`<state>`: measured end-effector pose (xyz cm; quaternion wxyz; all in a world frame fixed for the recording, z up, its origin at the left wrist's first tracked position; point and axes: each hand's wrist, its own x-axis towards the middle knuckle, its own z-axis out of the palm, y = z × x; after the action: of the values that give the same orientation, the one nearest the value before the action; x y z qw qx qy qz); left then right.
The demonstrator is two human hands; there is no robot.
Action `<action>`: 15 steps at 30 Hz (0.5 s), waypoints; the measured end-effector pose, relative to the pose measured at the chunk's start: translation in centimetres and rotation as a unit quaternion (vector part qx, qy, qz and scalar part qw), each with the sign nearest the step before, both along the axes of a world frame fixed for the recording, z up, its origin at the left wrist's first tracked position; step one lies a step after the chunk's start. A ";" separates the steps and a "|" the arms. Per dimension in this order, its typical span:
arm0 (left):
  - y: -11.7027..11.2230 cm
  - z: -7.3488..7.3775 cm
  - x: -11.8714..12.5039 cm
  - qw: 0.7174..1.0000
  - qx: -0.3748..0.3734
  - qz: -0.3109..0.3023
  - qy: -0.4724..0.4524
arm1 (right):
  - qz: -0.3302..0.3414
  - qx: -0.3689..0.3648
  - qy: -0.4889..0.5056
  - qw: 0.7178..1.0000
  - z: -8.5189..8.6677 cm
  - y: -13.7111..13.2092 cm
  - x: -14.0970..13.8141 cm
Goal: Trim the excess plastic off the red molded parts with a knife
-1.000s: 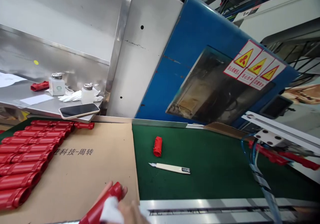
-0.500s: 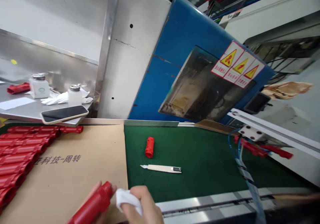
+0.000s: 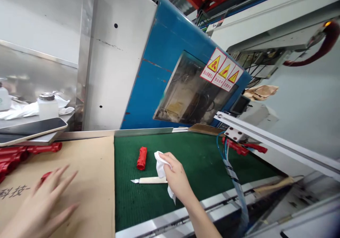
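Observation:
My right hand [image 3: 175,178] is closed on a white cloth [image 3: 160,165] and hovers over the handle of a cream utility knife [image 3: 147,180] on the green mat [image 3: 202,167]. Just left of it lies a short red ribbed plastic part [image 3: 141,158]. My left hand [image 3: 42,204] is spread open, blurred, above the brown cardboard sheet [image 3: 87,181], with a red plastic piece [image 3: 45,176] partly hidden under its fingers. More long red plastic tubes [image 3: 16,154] lie in a row at the left edge.
A metal shelf at the left carries a phone [image 3: 32,128], a white dispenser bottle [image 3: 47,105] and white gloves. Behind stands a blue machine [image 3: 172,64] with warning stickers [image 3: 221,69]. A white rail with red parts [image 3: 244,147] and blue cables crosses on the right.
My left hand has let go of the long red tube and opened over the cardboard. My right hand has moved up and right with the cloth to the knife. The view has swung right.

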<state>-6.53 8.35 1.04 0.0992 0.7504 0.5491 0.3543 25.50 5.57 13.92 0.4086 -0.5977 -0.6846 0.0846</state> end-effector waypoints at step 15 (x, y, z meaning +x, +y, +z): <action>2.9 8.8 18.2 0.769 -0.380 -0.245 -0.451 | 0.021 0.074 0.071 0.995 -0.9 -6.1 0.0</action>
<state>11.62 11.21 9.82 0.6961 0.5142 0.3286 0.3782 25.53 -0.49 12.97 0.4972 -0.5442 -0.6704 0.0846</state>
